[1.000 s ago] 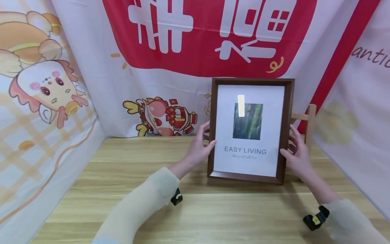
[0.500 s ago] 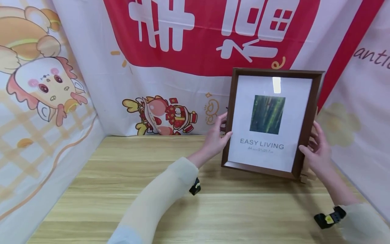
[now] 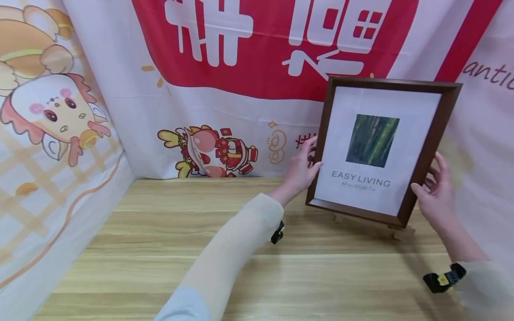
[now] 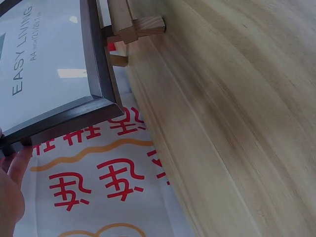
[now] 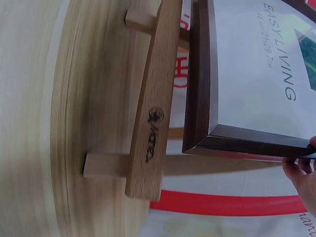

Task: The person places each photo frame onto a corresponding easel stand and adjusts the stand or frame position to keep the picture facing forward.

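In the head view, a brown picture frame (image 3: 373, 147) with a white "EASY LIVING" sheet and a small green picture stands slightly tilted at the right. My left hand (image 3: 299, 171) grips its left edge, thumb at the front and fingers behind. The opposite edge is held likewise by my right hand (image 3: 437, 196). Behind and below the frame is a wooden easel (image 3: 401, 232), mostly hidden. The right wrist view shows the easel's ledge (image 5: 153, 113), printed with a dark logo, close beside the frame's bottom edge (image 5: 200, 94).
A light wooden table (image 3: 168, 258) carries the easel. Behind it hangs a printed cloth (image 3: 241, 107) in red and white, and patterned cloth walls (image 3: 64, 133) rise on the left and right. A black wrist camera (image 3: 443, 278) sits on the right wrist.
Both hands have moved the picture frame right and upward, and it leans a little more clockwise. The easel's feet now show below it, while its upper right part has become covered.
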The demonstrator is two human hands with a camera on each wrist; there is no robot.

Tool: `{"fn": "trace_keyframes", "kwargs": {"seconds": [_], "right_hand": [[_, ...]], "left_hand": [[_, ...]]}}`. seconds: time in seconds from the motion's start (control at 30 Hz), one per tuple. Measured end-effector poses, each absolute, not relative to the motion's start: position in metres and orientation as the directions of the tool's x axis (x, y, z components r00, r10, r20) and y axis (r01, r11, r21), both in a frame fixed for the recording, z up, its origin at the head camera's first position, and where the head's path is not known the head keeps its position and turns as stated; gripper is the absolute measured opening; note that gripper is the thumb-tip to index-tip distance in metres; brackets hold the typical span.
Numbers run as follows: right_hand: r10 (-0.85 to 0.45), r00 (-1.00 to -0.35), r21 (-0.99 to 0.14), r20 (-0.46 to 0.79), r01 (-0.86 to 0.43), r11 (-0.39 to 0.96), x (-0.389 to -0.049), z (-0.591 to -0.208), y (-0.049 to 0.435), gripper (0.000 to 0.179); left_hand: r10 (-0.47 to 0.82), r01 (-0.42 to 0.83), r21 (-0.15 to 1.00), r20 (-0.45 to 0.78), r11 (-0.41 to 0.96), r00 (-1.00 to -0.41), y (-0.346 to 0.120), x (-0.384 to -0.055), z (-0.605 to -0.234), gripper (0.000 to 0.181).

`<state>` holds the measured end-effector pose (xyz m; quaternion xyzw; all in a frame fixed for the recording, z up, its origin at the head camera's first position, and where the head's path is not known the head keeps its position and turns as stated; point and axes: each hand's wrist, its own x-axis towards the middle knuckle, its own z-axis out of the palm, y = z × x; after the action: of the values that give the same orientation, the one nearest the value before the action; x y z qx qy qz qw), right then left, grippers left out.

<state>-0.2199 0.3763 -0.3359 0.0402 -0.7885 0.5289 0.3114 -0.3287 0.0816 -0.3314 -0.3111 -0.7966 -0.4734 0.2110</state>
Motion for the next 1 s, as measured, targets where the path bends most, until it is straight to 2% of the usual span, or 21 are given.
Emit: {"fn": "trace_keyframes", "kwargs": {"seconds": [0.1,0.23,0.4,0.53,1.0], "right_hand": [[0.284,-0.784,-0.813,0.552,-0.428,0.396,-0.221,-0.335,0.379,0.083],[0.324,-0.759,-0.824,0.565,-0.495,0.276,-0.222,-0.333,0.381,0.083],[0.384,-0.741,-0.833,0.551,-0.515,0.203,-0.222,-0.334,0.384,0.083],[0.414,-0.737,-0.843,0.533,-0.507,0.183,-0.22,-0.334,0.386,0.082],[0.48,-0.722,-0.853,0.497,-0.507,0.12,-0.215,-0.342,0.401,0.083]], "left_hand": [[0.297,0.701,0.628,0.635,0.338,-0.713,0.088,-0.331,-0.332,0.071],[0.283,0.713,0.629,0.655,0.311,-0.701,0.096,-0.332,-0.334,0.072],[0.275,0.714,0.618,0.661,0.329,-0.698,0.103,-0.331,-0.335,0.072],[0.279,0.709,0.625,0.653,0.327,-0.704,0.109,-0.329,-0.337,0.073],[0.273,0.749,0.573,0.702,0.333,-0.658,0.129,-0.321,-0.349,0.072]]}}
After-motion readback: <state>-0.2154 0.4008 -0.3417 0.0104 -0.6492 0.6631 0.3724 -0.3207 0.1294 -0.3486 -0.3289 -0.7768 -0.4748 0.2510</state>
